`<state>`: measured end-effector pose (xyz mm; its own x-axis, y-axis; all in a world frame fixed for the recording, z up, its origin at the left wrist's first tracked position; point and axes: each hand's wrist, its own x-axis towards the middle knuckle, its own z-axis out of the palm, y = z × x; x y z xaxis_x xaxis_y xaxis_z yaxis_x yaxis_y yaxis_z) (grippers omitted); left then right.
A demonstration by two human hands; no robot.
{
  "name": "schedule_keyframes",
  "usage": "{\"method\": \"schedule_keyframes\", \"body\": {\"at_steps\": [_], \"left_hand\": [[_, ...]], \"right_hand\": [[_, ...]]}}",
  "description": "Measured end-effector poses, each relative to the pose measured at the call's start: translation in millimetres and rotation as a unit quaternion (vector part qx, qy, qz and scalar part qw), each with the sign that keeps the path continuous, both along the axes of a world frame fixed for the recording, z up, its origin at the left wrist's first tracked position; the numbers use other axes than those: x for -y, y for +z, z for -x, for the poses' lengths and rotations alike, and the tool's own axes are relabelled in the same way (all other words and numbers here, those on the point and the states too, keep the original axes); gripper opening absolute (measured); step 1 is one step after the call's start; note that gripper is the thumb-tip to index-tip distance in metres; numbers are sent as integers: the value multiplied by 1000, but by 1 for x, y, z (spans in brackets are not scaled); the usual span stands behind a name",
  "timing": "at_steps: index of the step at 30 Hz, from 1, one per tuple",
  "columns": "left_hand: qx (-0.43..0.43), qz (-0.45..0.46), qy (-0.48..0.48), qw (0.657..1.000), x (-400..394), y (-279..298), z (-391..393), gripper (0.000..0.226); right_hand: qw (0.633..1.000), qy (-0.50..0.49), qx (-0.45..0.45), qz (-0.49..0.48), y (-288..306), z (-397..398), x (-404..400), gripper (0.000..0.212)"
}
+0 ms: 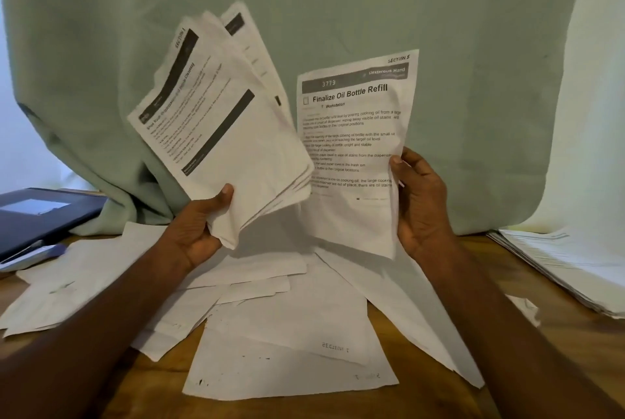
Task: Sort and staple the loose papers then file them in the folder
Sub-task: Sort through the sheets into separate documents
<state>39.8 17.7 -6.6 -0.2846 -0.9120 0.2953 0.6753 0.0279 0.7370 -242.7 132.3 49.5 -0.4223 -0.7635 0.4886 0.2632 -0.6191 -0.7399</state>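
Two hands up over the table (pixel 439 398). Left hand (pixel 199 232) grips a fanned bundle of papers (pixel 236 134), thumb on the front at the lower edge, fingers curled behind; at least four sheets show in the fan, exact count can't tell. Right hand (pixel 421 202) pinches one single sheet (pixel 351 155), headed "Finalize Oil Bottle Refill", Section 5, by its right edge, thumb in front, held upright just beside the bundle. Loose papers (pixel 287 327) lie scattered and overlapping on the wooden table below the hands, roughly eight, mostly face down. One dark blue folder (pixel 40 215) at far left on the table edge. One separate paper stack (pixel 568 266) at far right. Green cloth (pixel 338 6) hangs behind
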Motion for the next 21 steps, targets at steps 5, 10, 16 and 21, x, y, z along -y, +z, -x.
{"method": "schedule_keyframes", "body": {"at_steps": [5, 10, 16, 21], "left_hand": [[14, -35, 22, 999, -2, 0, 0, 22], [32, -22, 74, 997, 0, 0, 4, 25], [60, -2, 121, 991, 6, -5, 5, 39], [73, 30, 138, 987, 6, -5, 7, 47]], "right_hand": [[1000, 2, -11, 22, 7, -20, -5, 32], [999, -30, -12, 15, -1, -24, -2, 45], [1000, -15, 17, 12, -5, -19, 2, 55], [998, -48, -13, 26, -9, -15, 5, 58]]}}
